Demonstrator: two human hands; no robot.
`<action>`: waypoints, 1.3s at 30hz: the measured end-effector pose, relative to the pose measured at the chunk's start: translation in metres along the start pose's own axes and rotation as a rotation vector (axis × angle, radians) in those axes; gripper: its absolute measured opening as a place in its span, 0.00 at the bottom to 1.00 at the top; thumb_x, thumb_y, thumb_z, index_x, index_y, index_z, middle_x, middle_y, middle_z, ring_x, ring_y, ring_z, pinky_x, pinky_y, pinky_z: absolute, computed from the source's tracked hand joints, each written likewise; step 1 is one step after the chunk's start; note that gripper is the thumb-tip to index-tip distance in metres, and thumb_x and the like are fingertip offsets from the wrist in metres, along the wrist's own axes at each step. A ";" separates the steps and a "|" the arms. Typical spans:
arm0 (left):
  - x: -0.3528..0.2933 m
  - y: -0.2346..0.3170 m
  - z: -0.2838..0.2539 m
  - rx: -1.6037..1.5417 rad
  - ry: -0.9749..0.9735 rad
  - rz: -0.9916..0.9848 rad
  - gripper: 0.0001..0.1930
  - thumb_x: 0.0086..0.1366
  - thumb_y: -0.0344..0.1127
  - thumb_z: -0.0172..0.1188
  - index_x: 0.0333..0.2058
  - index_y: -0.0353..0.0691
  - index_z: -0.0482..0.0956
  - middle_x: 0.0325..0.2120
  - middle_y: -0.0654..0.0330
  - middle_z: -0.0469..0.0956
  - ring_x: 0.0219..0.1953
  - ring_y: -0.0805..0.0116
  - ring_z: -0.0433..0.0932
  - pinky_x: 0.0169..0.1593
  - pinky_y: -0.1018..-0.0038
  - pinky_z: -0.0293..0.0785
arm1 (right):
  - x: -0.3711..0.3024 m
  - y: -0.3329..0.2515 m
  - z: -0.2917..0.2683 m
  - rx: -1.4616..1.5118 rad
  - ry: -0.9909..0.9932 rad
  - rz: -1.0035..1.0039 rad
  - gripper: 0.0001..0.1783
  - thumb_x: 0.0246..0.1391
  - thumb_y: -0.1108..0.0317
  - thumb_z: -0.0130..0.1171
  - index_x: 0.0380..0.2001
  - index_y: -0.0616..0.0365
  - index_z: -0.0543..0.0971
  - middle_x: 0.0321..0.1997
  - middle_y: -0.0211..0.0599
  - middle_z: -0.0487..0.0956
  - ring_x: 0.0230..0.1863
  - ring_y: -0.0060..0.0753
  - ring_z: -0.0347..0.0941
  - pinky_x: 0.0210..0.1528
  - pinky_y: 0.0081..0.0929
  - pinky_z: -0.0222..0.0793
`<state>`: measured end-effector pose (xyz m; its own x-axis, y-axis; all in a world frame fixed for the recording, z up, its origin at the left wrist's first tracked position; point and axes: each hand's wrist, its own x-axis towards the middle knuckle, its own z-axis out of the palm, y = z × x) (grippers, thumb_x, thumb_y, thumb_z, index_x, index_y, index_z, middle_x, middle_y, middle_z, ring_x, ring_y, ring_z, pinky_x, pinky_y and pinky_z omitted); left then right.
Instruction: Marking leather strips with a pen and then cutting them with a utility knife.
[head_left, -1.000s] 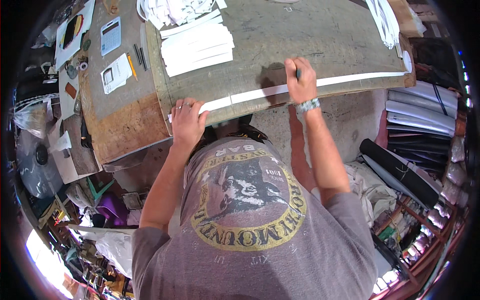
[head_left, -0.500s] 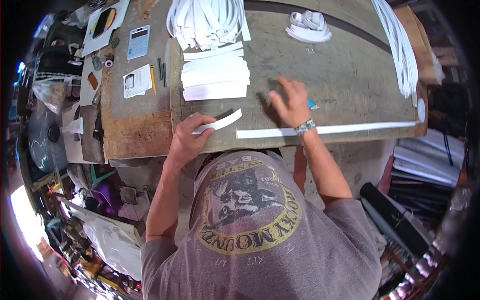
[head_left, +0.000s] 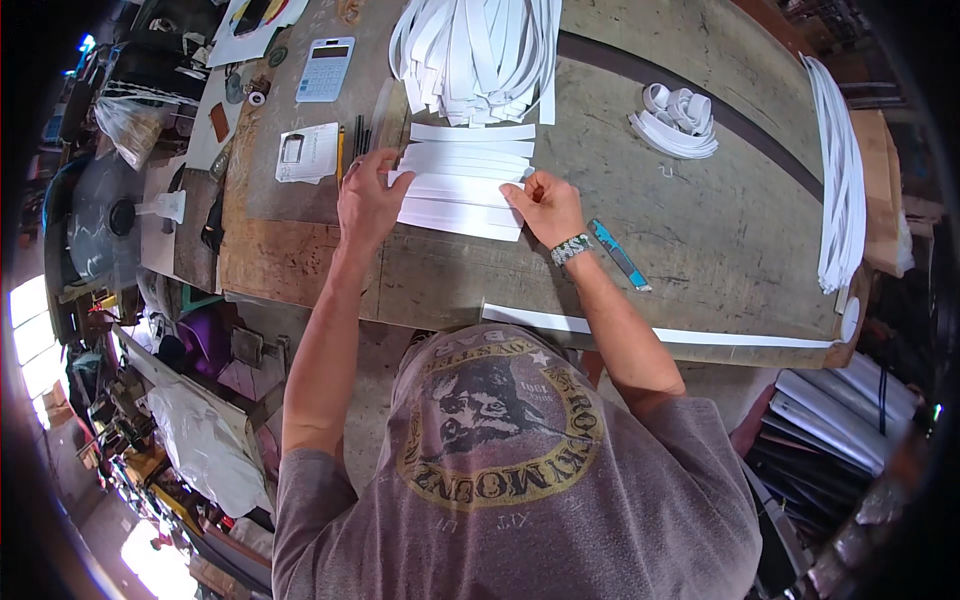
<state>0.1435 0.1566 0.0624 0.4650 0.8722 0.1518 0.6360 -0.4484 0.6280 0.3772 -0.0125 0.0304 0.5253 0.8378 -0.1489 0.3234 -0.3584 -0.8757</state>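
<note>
Several short white strips (head_left: 460,215) lie side by side in an overlapping row on the worktable. My left hand (head_left: 368,205) is at the row's left end, thumb and fingers closed about the end of a short white strip. At the opposite end, my right hand (head_left: 548,208) pinches between thumb and bent forefinger; the strip's edges blend into those beneath. Right of that hand lies a teal utility knife (head_left: 620,256). One long white strip (head_left: 660,333) runs along the table's front edge, passing by my right forearm.
Beyond the row is a large bundle of looped white strips (head_left: 475,60). A coiled strip bundle (head_left: 678,122) sits right of it, and long strips (head_left: 838,180) hang together at the right. Leftward are a calculator (head_left: 326,70), paper cards (head_left: 308,153) and a pencil (head_left: 341,150).
My left hand has carried its short strip forward onto the row. My right hand has come left to the row's other end, uncovering the utility knife. The view has shifted.
</note>
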 end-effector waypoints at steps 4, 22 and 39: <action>-0.010 -0.014 0.017 -0.105 -0.070 -0.256 0.22 0.62 0.38 0.76 0.53 0.39 0.84 0.37 0.56 0.82 0.34 0.62 0.80 0.42 0.64 0.79 | -0.002 -0.004 0.003 -0.134 0.060 0.017 0.26 0.57 0.49 0.76 0.23 0.59 0.77 0.19 0.43 0.80 0.21 0.46 0.77 0.27 0.40 0.72; -0.140 0.050 0.037 -0.162 -0.631 0.476 0.17 0.61 0.36 0.74 0.49 0.42 0.86 0.46 0.60 0.76 0.54 0.55 0.72 0.60 0.60 0.69 | -0.183 0.043 -0.029 -0.481 -0.007 -0.339 0.15 0.55 0.66 0.74 0.46 0.54 0.85 0.48 0.37 0.79 0.49 0.47 0.72 0.48 0.45 0.67; -0.155 -0.010 -0.002 -0.278 -0.324 0.335 0.08 0.63 0.27 0.70 0.41 0.37 0.84 0.37 0.56 0.81 0.44 0.52 0.79 0.49 0.58 0.76 | -0.179 0.013 0.040 -0.539 0.128 -0.462 0.11 0.54 0.67 0.74 0.41 0.51 0.87 0.42 0.32 0.81 0.45 0.43 0.74 0.44 0.41 0.69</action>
<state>0.0644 0.0264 0.0339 0.8083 0.5657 0.1629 0.2537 -0.5844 0.7708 0.2554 -0.1505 0.0274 0.3186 0.9097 0.2662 0.8607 -0.1600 -0.4833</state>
